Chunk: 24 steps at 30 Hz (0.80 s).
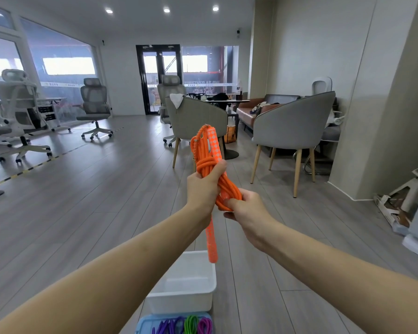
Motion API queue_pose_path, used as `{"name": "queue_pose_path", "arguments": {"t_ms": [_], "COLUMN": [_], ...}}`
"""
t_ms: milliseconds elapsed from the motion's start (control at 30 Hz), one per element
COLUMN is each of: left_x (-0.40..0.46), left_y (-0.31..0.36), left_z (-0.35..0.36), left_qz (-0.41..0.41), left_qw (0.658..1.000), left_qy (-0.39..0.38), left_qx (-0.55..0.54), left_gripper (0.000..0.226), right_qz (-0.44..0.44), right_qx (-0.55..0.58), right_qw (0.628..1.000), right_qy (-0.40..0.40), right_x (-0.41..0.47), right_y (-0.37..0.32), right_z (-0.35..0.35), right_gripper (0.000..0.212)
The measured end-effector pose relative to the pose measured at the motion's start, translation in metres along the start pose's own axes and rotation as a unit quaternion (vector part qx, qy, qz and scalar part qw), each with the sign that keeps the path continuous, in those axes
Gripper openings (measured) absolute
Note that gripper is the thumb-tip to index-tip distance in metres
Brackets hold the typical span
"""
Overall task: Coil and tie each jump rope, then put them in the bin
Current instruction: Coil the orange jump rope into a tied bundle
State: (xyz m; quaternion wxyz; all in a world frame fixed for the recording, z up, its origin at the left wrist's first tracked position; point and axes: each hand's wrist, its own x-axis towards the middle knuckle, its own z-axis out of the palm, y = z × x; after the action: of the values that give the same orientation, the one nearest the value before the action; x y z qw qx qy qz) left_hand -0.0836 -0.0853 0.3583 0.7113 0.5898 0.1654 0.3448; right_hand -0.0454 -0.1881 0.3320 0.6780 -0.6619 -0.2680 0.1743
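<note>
I hold an orange jump rope (204, 166) coiled in a bundle in front of me, above the floor. My left hand (203, 189) grips the bundle around its middle, just below a wrap of rope. My right hand (247, 210) pinches the lower loops of the coil. One orange handle (214, 144) sticks up above my left hand and another handle (212, 242) hangs down below it. A white bin (203, 295) stands on the floor beneath my arms, with nothing visible inside. A blue tray (145, 323) at the bottom edge holds purple, green and pink ropes (191, 324).
Grey armchairs (292, 126) and a round table stand ahead, with a sofa behind them. Office chairs (94, 104) and desks line the left side by the windows. Wooden floor stretches in between. Clutter leans on the wall at right (396, 208).
</note>
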Motion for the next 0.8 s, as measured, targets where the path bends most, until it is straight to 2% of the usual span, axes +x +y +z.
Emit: {"name": "queue_pose_path", "arguments": {"t_ms": [133,267,367,433,500,600,700,800], "left_x": [0.001,0.003,0.009,0.011,0.010,0.003,0.002,0.003], "left_y": [0.007,0.014,0.012,0.013,0.020,0.029,0.025,0.020], "left_z": [-0.002,-0.002,-0.004,-0.006,-0.009,-0.013,-0.013,-0.012], "left_qz": [-0.007,-0.023,-0.065,-0.102,-0.134,-0.144,-0.140,-0.140], "left_qw": [1.000,0.999,0.998,0.995,0.988,0.979,0.978,0.978], "left_qy": [0.019,0.025,0.019,-0.014,-0.072,-0.144,-0.157,-0.156], "left_qx": [-0.002,-0.018,-0.015,-0.020,-0.021,0.001,0.012,0.020], "left_gripper": [0.025,0.032,0.042,0.050,0.058,0.052,0.051,0.043], "right_qz": [-0.067,-0.122,-0.155,-0.181,-0.226,-0.298,-0.333,-0.356], "right_qx": [-0.093,-0.133,-0.168,-0.196,-0.251,-0.353,-0.457,-0.486], "right_qw": [0.993,0.983,0.972,0.962,0.939,0.881,0.822,0.796], "right_qy": [-0.014,-0.030,-0.047,-0.053,-0.064,-0.099,-0.073,-0.059], "right_x": [0.002,0.005,0.005,0.003,0.003,0.003,0.006,0.005], "right_y": [-0.001,-0.005,-0.005,-0.007,-0.010,-0.014,-0.015,-0.014], "right_z": [-0.004,-0.012,-0.019,-0.025,-0.034,-0.051,-0.059,-0.061], "right_gripper": [0.014,0.009,0.013,0.014,0.016,0.013,0.013,0.014]}}
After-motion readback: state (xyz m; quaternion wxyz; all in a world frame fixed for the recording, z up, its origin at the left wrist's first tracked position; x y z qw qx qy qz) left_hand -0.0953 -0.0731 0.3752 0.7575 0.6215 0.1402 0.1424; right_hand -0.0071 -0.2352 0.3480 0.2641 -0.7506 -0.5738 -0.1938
